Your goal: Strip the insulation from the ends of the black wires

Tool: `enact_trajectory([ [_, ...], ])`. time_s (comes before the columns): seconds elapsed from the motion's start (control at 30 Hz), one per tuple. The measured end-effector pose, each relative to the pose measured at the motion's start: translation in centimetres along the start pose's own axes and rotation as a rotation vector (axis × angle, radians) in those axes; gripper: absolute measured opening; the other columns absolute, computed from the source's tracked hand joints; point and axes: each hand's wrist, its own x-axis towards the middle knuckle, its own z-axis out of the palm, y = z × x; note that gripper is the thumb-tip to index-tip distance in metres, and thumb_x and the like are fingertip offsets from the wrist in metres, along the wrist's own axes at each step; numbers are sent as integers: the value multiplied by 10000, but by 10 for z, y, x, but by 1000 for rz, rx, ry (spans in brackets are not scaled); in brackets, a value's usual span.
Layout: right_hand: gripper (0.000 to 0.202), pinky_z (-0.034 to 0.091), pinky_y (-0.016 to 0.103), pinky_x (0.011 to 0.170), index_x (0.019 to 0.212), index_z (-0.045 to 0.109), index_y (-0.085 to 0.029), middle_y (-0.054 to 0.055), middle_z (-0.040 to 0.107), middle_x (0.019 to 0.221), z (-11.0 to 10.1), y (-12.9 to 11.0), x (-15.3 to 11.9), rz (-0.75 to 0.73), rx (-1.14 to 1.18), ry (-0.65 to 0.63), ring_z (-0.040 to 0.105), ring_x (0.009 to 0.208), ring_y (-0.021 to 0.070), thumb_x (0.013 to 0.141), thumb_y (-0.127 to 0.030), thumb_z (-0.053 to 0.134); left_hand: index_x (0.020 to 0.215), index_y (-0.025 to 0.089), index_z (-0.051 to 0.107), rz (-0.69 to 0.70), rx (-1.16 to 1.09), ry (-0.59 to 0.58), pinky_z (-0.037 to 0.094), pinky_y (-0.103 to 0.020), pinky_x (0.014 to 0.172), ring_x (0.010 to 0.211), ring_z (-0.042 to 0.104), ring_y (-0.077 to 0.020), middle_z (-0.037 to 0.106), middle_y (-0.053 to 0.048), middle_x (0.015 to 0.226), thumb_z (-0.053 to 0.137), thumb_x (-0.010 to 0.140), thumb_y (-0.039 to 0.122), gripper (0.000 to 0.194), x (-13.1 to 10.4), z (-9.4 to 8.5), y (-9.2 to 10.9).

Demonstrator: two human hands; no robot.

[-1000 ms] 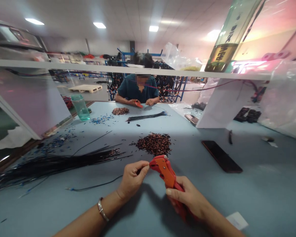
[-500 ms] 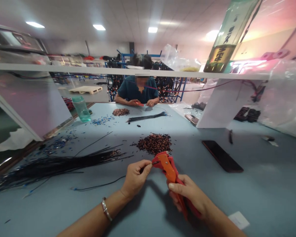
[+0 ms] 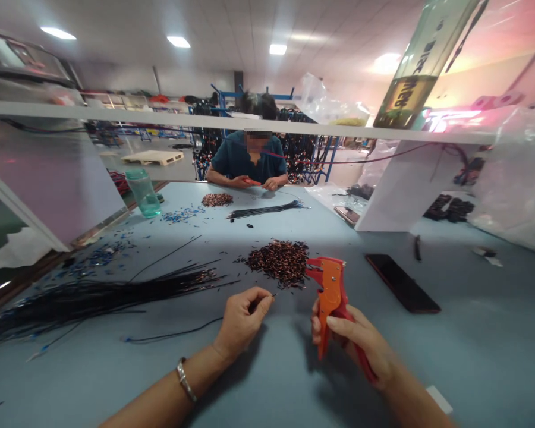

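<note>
Thumb and forefinger of my left hand (image 3: 245, 321) pinch a black wire (image 3: 176, 335) close to its end; the short tip sticks out to the right, and the rest trails left to a blue terminal. My right hand (image 3: 356, 339) is wrapped round the handles of a red and orange wire stripper (image 3: 332, 291), whose head points up and left, apart from the wire tip. Behind both hands lies a heap of small dark and copper-coloured bits (image 3: 279, 260). On the left, a bundle of black wires (image 3: 111, 300) spreads over the table.
A dark phone (image 3: 401, 282) lies at the right. Blue bits (image 3: 102, 252) are scattered at the left, near a green bottle (image 3: 143, 193). Across the table, a person (image 3: 249, 157) holds a red tool. A white shelf (image 3: 294, 126) spans above, carrying a large bottle (image 3: 421, 65).
The stripper in my right hand has moved right, away from the wire end, and turned more upright. My left hand has shifted slightly left, still pinching the wire, whose tip now shows.
</note>
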Motion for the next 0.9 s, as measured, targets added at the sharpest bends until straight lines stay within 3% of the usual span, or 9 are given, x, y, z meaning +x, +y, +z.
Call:
enact_trajectory([
  [0.13,264,468,303,636,923,610,-173,24,608,777,6,-1,-4,-209,-440,28,576,693,184,835,-421,639,685,154,682,-31,-37,-46,350,-204,522,547,458,-116,572,14,575,617,781,340,219,-1,-2,2],
  [0.23,158,460,299,633,964,597,-189,35,630,799,10,2,-3,-471,-857,127,576,677,185,854,-302,586,699,151,687,-62,-95,-98,375,-207,538,568,486,-125,596,5,596,635,783,359,230,-2,-2,4],
  [0.33,278,488,348,692,1084,574,-185,94,677,928,13,7,0,-785,-1138,159,621,789,240,812,-240,582,737,145,689,-95,-193,-173,432,-223,587,605,532,-139,633,-14,646,608,818,399,279,-5,0,8],
  [0.4,314,496,378,722,1111,565,-181,120,682,973,15,11,1,-890,-1237,132,630,842,265,805,-250,593,735,142,678,-120,-263,-217,455,-231,599,613,548,-143,644,-19,661,600,822,396,279,-6,2,12],
  [0.6,305,492,401,706,1083,592,-168,126,683,924,20,15,3,-949,-1379,119,616,800,263,779,-161,581,681,146,630,-179,-402,-258,455,-217,571,569,537,-123,631,-4,628,679,680,285,148,-8,5,14],
  [0.9,336,504,408,722,1090,582,-157,130,676,946,20,14,3,-942,-1372,120,607,828,267,756,-128,565,712,138,646,-201,-481,-309,464,-219,582,570,545,-115,633,0,642,716,672,279,163,-8,7,15],
])
